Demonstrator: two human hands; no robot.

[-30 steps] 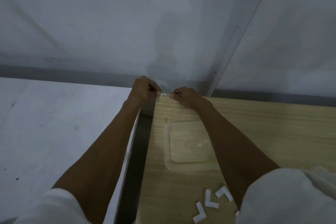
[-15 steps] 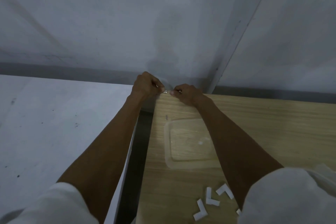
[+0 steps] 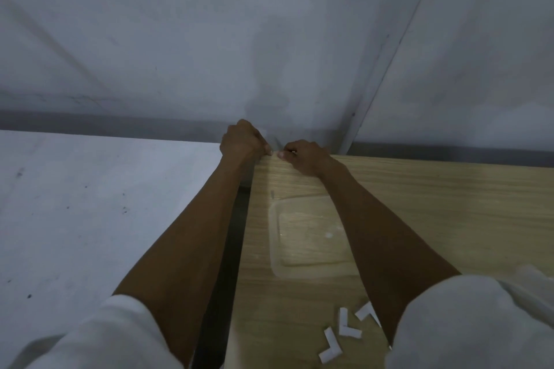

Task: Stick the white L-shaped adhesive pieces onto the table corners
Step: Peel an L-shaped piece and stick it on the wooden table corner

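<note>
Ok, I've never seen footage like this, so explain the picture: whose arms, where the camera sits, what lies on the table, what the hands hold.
No machine here: a person works bare-handed, and the single camera is worn on the head, looking down. The left hand and right hand meet, fingers curled, at the far left corner of the wooden table. Whether they pinch a piece there is too small to tell. On the table lie a clear plastic tray and, nearer the person, loose white L-shaped pieces. A white surface lies to the left.
</note>
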